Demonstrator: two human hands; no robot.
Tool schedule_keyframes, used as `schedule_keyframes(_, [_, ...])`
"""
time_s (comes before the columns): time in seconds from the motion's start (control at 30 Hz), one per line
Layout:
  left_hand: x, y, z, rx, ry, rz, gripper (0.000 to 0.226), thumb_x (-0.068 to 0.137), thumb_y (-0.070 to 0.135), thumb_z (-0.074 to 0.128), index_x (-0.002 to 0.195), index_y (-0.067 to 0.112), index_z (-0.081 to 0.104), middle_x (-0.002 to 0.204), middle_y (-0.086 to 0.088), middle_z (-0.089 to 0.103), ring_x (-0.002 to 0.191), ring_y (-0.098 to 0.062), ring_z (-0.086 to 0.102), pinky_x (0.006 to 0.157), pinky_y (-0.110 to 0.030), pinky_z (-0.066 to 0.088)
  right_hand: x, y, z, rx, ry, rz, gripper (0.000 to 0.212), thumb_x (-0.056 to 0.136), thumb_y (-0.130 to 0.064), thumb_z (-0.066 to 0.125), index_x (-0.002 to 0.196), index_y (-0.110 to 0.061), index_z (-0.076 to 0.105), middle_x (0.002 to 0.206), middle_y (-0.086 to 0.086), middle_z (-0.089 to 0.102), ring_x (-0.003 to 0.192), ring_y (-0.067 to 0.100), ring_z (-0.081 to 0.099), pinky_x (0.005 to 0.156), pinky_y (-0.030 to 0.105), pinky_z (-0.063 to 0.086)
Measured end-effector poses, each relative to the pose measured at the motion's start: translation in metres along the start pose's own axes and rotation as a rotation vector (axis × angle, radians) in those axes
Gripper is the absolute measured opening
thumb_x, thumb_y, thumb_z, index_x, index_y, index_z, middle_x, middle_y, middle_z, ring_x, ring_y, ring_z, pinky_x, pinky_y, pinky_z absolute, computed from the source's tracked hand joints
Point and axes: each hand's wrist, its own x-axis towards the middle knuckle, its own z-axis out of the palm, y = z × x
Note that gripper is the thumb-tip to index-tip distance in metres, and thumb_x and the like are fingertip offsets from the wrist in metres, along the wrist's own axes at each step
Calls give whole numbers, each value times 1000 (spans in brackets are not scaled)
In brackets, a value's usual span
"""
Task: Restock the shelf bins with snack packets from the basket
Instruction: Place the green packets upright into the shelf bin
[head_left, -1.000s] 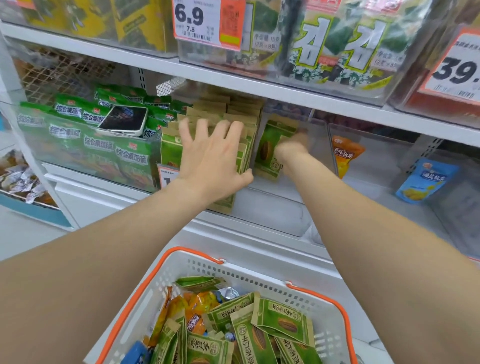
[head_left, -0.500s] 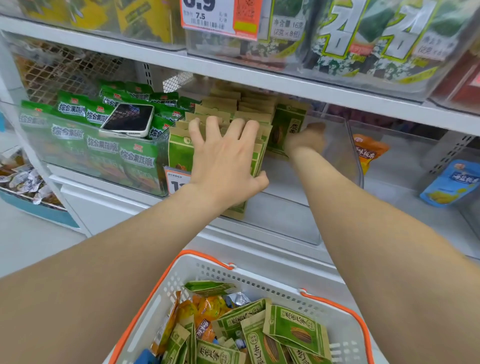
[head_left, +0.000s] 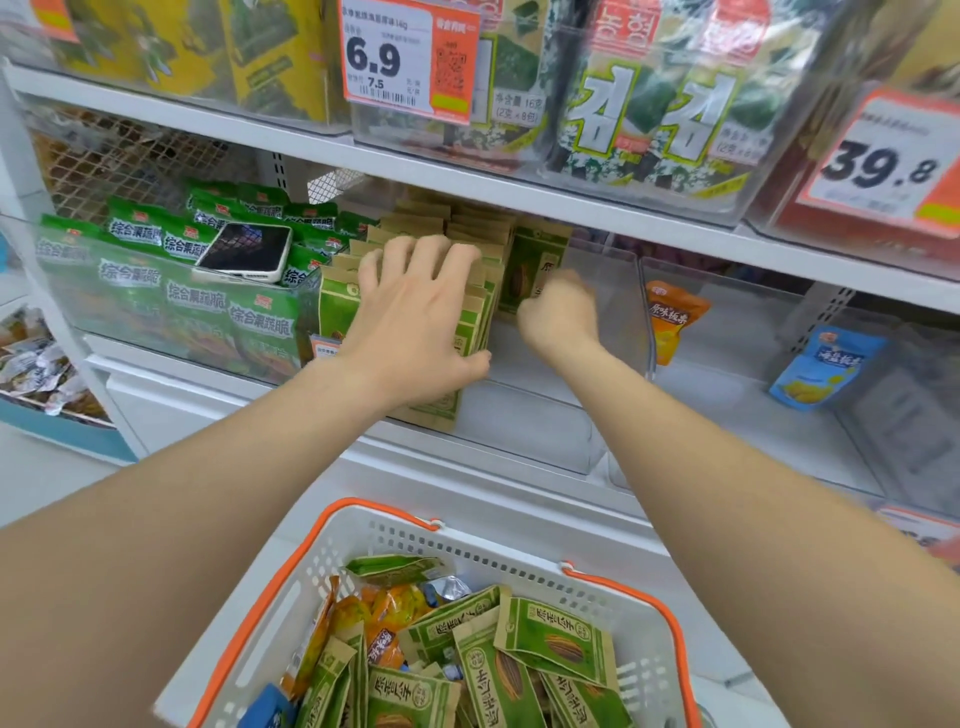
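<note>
The left hand (head_left: 415, 322) is lying flat, fingers spread, and pressing against the front of the upright row of green seed packets (head_left: 337, 306) in the clear shelf bin (head_left: 524, 431). Just to its right, the right hand (head_left: 561, 317) is reaching into the same bin with fingers curled at the lower edge of one more green packet (head_left: 530, 260), which is standing behind the row. Blur is hiding whether it is pinching the packet. Below both arms, the white basket (head_left: 363, 540) is holding more snack packets (head_left: 550, 644).
</note>
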Motion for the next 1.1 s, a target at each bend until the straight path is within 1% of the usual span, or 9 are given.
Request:
schedule_keyframes(0.13, [-14,5,-21,-103,103,92,38,74,39,73,99,24,49,101,1,47,100,-30,45,83,-45,42,-42,-2,-17,-72,176,-392,31,81,-3,51,94,-15,77,99,10,75,94,35,68,76,38,56])
schedule_keyframes(0.23, [-29,13,-32,-196,-55,70,18,80,22,66,77,28,49,74,9,56,81,-30,58,64,-39,47,-73,0,-17,-241,250,-790,21,73,-12,52,70,-18,71,67,5,70,63,36,66,54,31,39])
schedule_keyframes(0.3, [-40,15,-33,-101,-189,63,16,81,25,62,73,28,48,73,5,60,79,-31,61,59,-36,44,-91,9,-11,-275,248,-948,22,68,-19,44,60,-17,64,55,4,63,48,35,59,49,26,31])
schedule_keyframes(0.43, [-60,8,-30,68,-621,88,19,85,39,68,75,28,56,81,3,61,85,-29,63,64,-34,48,-120,42,14,-343,72,-970,27,69,-23,38,61,-17,63,54,3,62,46,34,58,50,26,29])
schedule_keyframes(0.57, [-77,2,-12,145,-967,116,34,89,49,70,105,19,73,108,-5,72,101,-29,68,87,-42,58,-151,63,38,-662,-431,-881,24,86,-19,47,94,-18,70,88,6,73,74,35,62,63,34,33])
schedule_keyframes(0.67, [-82,4,4,166,-1090,127,46,92,52,68,120,16,71,121,-8,71,111,-30,68,85,-38,53,-170,78,65,-778,-695,-815,18,93,-15,54,106,-17,65,99,7,67,78,32,57,66,36,46])
schedule_keyframes(0.77, [-80,9,15,173,-1156,153,47,95,51,65,127,17,69,126,-8,69,115,-30,67,82,-35,50,-181,100,102,-789,-844,-742,24,95,-11,56,117,-13,64,119,10,61,95,32,65,78,43,58])
schedule_keyframes(0.97, [-73,14,28,208,-1102,208,41,100,43,62,129,15,69,129,-9,68,103,-28,64,82,-37,49,-187,121,156,-731,-917,-739,31,92,-9,59,123,-14,60,135,13,44,122,35,49,94,48,51])
schedule_keyframes(1.1, [-68,14,37,201,-1100,247,38,101,37,57,129,14,69,117,-4,64,89,-26,49,74,-36,41,-191,129,184,-828,-905,-783,27,92,-15,67,119,-13,63,139,15,50,130,36,43,110,49,43])
